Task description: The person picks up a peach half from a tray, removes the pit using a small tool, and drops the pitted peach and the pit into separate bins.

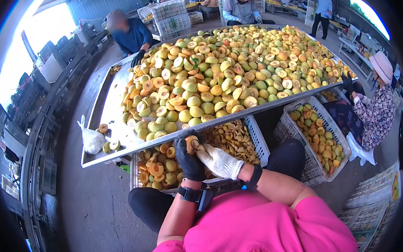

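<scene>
In front of my chest, my left hand (188, 159), in a black glove, is closed around an orange-yellow peach half (192, 144). My right hand (221, 162), in a white knit glove, has its fingers closed and pressed against that fruit. Whether a small tool sits in those fingers I cannot make out. Below my hands stand a crate of hollowed peach halves (158, 169) and a crate of small peach scraps (237, 139). Just beyond, a large heap of cut peaches (212, 77) covers most of a metal-edged table (104, 136).
A white plastic bag (92, 139) sits at the table's left corner. To my right stands a crate (294, 145) of peaches. Co-workers are at the table's left (132, 34), far side (242, 12) and right (376, 105). Stacked crates (172, 16) stand behind.
</scene>
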The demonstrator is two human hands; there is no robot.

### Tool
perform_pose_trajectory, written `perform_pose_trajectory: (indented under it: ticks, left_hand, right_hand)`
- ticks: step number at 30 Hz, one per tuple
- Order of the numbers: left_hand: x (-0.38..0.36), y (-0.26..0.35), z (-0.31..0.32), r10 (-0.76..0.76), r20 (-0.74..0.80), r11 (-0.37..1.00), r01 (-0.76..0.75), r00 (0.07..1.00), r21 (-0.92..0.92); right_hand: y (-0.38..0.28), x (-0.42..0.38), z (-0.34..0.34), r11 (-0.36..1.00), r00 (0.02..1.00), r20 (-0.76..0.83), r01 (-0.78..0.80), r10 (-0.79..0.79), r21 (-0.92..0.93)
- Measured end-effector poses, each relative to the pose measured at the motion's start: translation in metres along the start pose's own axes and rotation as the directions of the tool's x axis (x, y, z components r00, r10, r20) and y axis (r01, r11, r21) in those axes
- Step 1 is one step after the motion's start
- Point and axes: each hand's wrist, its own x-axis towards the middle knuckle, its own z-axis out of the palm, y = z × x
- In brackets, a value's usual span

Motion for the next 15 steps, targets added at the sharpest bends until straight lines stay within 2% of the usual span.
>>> perform_pose_trajectory:
  ticks: [2, 3, 4, 5, 6, 7, 8, 11, 12, 13, 14, 15]
  left_hand:
    - [0.001, 0.012, -0.009, 0.079, 0.123, 0.968, -0.105, 0.989, 0.230]
    - [0.006, 0.022, -0.007, -0.207, 0.040, 0.968, 0.210, 0.978, -0.140]
    - [0.011, 0.033, -0.004, -0.485, 0.068, 0.741, 0.451, 0.872, -0.498]
    - [0.014, 0.037, -0.002, -0.688, 0.202, 0.342, 0.556, 0.697, -0.757]
    - [0.009, 0.026, -0.004, -0.527, 0.059, 0.713, 0.479, 0.848, -0.513]
    - [0.001, 0.007, -0.006, -0.293, 0.003, 0.942, 0.289, 0.956, -0.172]
    - [0.002, 0.008, -0.005, -0.036, 0.044, 0.981, 0.027, 0.998, 0.194]
    - [-0.004, 0.018, 0.001, -0.108, -0.088, 0.985, 0.119, 0.990, 0.124]
    - [-0.002, 0.013, 0.001, -0.310, -0.063, 0.921, 0.283, 0.949, -0.268]
    - [0.001, 0.006, -0.001, -0.476, 0.038, 0.685, 0.398, 0.878, -0.610]
    - [0.003, 0.003, -0.002, -0.577, 0.198, 0.322, 0.443, 0.792, -0.836]
    - [0.001, 0.002, -0.001, -0.506, 0.159, 0.443, 0.414, 0.848, -0.795]
  right_hand:
    - [0.008, -0.004, 0.007, 0.994, 0.998, 0.020, 0.057, -0.055, -0.098]
    - [0.005, -0.004, 0.006, 0.998, 0.997, 0.055, -0.056, 0.056, 0.000]
    - [0.000, -0.003, 0.004, 0.981, 0.982, 0.101, -0.172, 0.162, 0.094]
    - [-0.003, -0.004, 0.003, 0.940, 0.952, 0.158, -0.288, 0.262, 0.182]
    - [-0.002, -0.005, 0.005, 0.960, 0.967, 0.137, -0.235, 0.215, 0.154]
    - [0.000, -0.006, 0.007, 0.976, 0.979, 0.116, -0.181, 0.167, 0.125]
    - [0.002, -0.007, 0.009, 0.987, 0.989, 0.096, -0.126, 0.117, 0.095]
    - [0.013, -0.009, 0.019, 0.970, 0.985, -0.022, 0.162, -0.169, -0.184]
    - [0.013, -0.009, 0.020, 0.980, 0.991, -0.008, 0.132, -0.135, -0.150]
    - [0.012, -0.009, 0.021, 0.988, 0.995, 0.007, 0.102, -0.101, -0.117]
    - [0.011, -0.009, 0.021, 0.994, 0.997, 0.024, 0.069, -0.068, -0.084]
    - [0.011, -0.009, 0.020, 0.993, 0.996, 0.031, 0.081, -0.079, -0.086]
